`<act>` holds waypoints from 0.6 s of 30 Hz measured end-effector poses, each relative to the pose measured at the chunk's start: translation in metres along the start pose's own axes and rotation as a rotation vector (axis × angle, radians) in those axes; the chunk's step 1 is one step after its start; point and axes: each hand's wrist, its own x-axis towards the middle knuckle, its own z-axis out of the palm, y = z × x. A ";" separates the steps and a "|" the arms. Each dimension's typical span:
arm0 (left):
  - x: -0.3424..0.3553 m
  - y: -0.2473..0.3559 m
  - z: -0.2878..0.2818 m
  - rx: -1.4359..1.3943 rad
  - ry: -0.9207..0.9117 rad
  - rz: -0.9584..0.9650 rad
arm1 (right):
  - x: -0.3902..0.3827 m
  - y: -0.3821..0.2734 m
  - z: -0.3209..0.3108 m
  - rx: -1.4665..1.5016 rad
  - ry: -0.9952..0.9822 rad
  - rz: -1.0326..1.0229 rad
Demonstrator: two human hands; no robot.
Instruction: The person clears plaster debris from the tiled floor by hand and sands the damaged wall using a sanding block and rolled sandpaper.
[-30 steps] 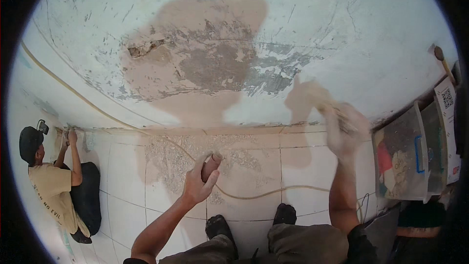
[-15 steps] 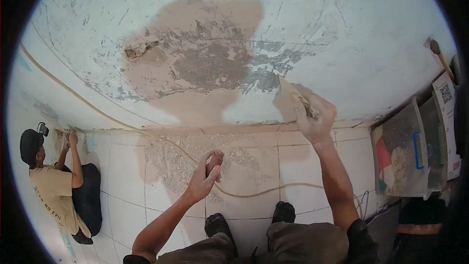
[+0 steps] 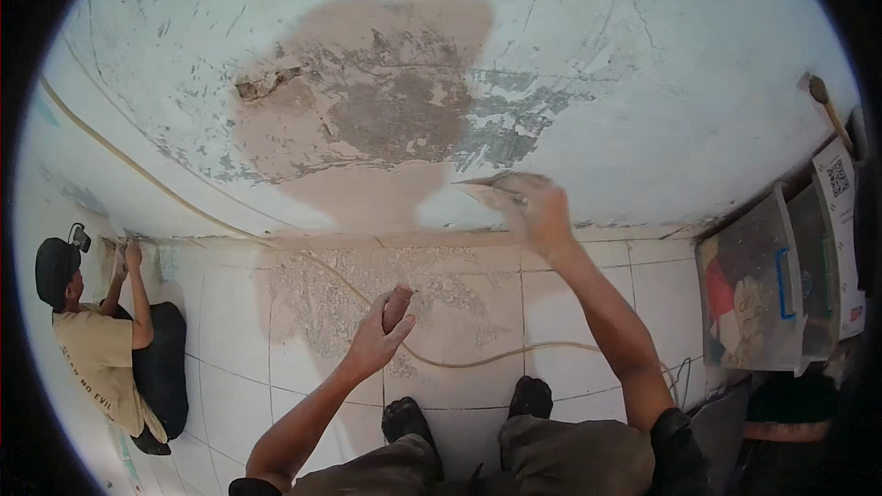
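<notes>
A pale plastered wall (image 3: 643, 83) fills the upper view, scratched and flaking. At its middle spreads a large brown patch (image 3: 367, 101) of wet-looking plaster with grey, rough areas inside it. Below the wall lies a white tiled floor (image 3: 230, 331), strewn with plaster crumbs just under the patch, and a thin hose (image 3: 496, 360) curves across the tiles. At the right foot of the wall sits a grey tub (image 3: 763, 294) with rubble in it. Far left of the patch, another person (image 3: 101, 340) crouches at the base of the wall, hands raised to it.

The right hand (image 3: 537, 211) is closed around a flat plastering trowel (image 3: 487, 184), whose blade lies against the wall at the lower right edge of the patch. The left hand (image 3: 381, 335) hangs below the patch, over the tiles, fingers wrapped around a small brown handle-like object (image 3: 397, 305); what it is cannot be told.
</notes>
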 end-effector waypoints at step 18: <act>0.005 -0.019 -0.008 -0.066 0.079 0.052 | -0.038 -0.023 -0.028 0.191 0.318 -0.153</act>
